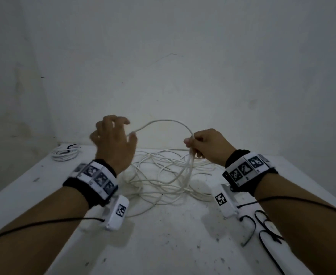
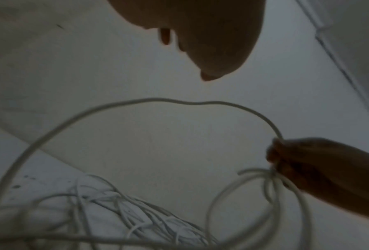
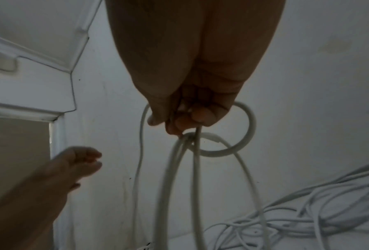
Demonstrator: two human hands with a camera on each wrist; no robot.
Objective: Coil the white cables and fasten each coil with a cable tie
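Note:
A loose white cable (image 1: 159, 181) lies tangled on the white table (image 1: 163, 247). My right hand (image 1: 204, 145) is raised above it and grips several hanging loops of this cable (image 3: 179, 169) in curled fingers. From that fist one strand (image 1: 163, 120) arcs up and over toward my left hand (image 1: 113, 139). The left hand's fingers are spread and loosely bent, and the strand (image 2: 157, 99) passes under them without being held. The right hand (image 2: 307, 160) with its loops also shows in the left wrist view.
A finished white coil (image 1: 65, 153) with a black tie lies at the table's back left corner. Several black cable ties (image 1: 262, 225) lie near the front right edge, under my right forearm. A plain wall stands close behind the table.

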